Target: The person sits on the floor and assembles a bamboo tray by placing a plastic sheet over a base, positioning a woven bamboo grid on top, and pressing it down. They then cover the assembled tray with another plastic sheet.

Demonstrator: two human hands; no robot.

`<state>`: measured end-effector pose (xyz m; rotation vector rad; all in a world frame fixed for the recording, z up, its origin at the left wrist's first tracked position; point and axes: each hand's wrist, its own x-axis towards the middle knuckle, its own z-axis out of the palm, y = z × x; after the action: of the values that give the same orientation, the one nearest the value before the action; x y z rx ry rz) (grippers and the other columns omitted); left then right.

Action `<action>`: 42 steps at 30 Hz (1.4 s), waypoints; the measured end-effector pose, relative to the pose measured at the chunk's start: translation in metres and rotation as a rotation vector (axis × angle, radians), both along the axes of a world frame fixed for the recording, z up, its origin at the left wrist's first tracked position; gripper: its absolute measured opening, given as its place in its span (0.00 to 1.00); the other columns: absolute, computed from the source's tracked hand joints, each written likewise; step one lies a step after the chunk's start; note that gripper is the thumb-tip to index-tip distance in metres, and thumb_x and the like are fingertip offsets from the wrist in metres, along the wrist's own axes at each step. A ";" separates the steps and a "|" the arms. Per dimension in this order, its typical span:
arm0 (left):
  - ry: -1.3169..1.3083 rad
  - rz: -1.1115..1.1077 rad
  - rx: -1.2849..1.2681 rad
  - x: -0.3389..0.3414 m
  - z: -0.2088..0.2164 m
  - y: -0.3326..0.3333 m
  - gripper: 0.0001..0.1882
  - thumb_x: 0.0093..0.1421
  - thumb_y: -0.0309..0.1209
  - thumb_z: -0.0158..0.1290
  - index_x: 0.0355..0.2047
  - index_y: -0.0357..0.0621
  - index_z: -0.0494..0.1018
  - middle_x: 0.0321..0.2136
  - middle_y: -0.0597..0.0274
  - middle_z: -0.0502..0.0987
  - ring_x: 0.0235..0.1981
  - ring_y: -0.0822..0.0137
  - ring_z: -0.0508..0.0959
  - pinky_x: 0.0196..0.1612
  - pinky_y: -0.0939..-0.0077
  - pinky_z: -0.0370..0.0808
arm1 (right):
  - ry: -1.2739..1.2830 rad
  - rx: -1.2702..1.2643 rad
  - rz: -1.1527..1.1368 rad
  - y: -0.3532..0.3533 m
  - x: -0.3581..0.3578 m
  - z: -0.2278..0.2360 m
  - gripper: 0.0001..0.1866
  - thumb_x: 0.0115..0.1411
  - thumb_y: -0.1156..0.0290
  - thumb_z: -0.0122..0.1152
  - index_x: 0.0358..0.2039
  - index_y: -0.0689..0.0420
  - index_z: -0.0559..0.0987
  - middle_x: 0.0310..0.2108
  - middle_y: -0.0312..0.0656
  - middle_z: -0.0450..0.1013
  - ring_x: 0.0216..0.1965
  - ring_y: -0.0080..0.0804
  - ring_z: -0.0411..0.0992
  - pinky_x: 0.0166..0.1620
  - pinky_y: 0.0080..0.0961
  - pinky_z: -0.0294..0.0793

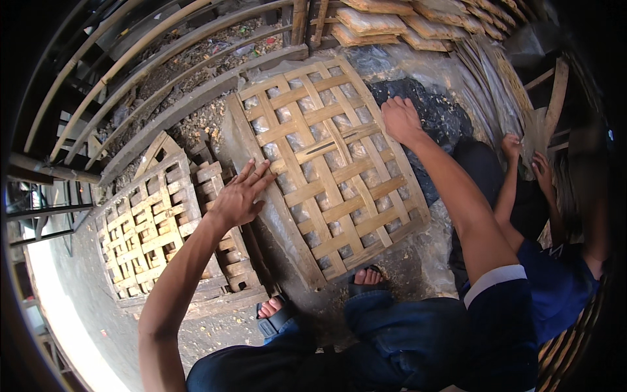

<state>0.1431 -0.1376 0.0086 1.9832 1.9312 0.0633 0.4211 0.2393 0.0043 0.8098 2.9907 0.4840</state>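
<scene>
A framed panel of woven bamboo strips (332,178) lies over clear plastic in front of me. My left hand (240,197) is open, its fingers spread and the fingertips resting on the panel's left rail. At the opposite rail, near its upper part, is my right hand (401,120), with curled fingers closed against the edge; its fingertips are hidden. Pale strips cross over and under each other inside the frame, and clear plastic shows through the gaps. Crumpled black plastic sheeting (439,108) spreads beyond the right hand.
Other woven panels (145,225) are stacked at the left. Flat filled packs (372,25) are piled at the back right. Bamboo rails (176,49) fence off littered ground. At the right, a co-worker's hands (511,146) are beside upright strips. My sandalled feet (368,277) stand near the panel.
</scene>
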 end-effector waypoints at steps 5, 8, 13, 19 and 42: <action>0.007 0.000 -0.028 0.001 0.000 0.001 0.41 0.58 0.34 0.59 0.71 0.54 0.56 0.74 0.61 0.48 0.74 0.48 0.47 0.74 0.61 0.55 | -0.054 -0.037 -0.101 -0.003 0.029 0.011 0.11 0.63 0.64 0.54 0.37 0.55 0.81 0.41 0.41 0.77 0.51 0.37 0.71 0.53 0.39 0.67; 0.027 0.002 -0.046 0.002 0.001 0.001 0.41 0.58 0.35 0.59 0.71 0.54 0.55 0.75 0.61 0.47 0.75 0.48 0.47 0.74 0.61 0.55 | -0.098 -0.012 -0.104 -0.001 0.047 0.013 0.12 0.63 0.62 0.55 0.36 0.55 0.83 0.40 0.41 0.79 0.49 0.38 0.74 0.54 0.41 0.67; 0.022 0.023 -0.040 0.005 0.003 0.001 0.41 0.57 0.32 0.59 0.71 0.56 0.56 0.75 0.62 0.47 0.74 0.46 0.47 0.73 0.56 0.58 | -0.163 -0.067 -0.171 0.001 0.057 0.014 0.13 0.63 0.60 0.57 0.35 0.55 0.84 0.39 0.43 0.81 0.45 0.40 0.78 0.57 0.43 0.68; 0.069 0.023 -0.094 0.009 0.010 0.005 0.42 0.59 0.36 0.58 0.72 0.54 0.54 0.75 0.64 0.46 0.75 0.48 0.45 0.72 0.59 0.59 | -0.160 -0.057 -0.201 0.006 0.054 0.008 0.11 0.60 0.64 0.60 0.34 0.55 0.86 0.36 0.46 0.82 0.45 0.43 0.79 0.58 0.46 0.69; 0.013 0.002 -0.021 0.004 0.001 0.002 0.42 0.57 0.33 0.59 0.71 0.53 0.55 0.75 0.61 0.48 0.74 0.47 0.47 0.73 0.59 0.57 | -0.116 -0.089 -0.294 0.023 0.048 0.017 0.11 0.54 0.76 0.62 0.38 0.57 0.84 0.38 0.50 0.81 0.42 0.50 0.80 0.46 0.42 0.80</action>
<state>0.1474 -0.1361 0.0091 1.9735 1.9337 0.0307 0.4687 0.2621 0.0212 1.1446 2.7018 0.3696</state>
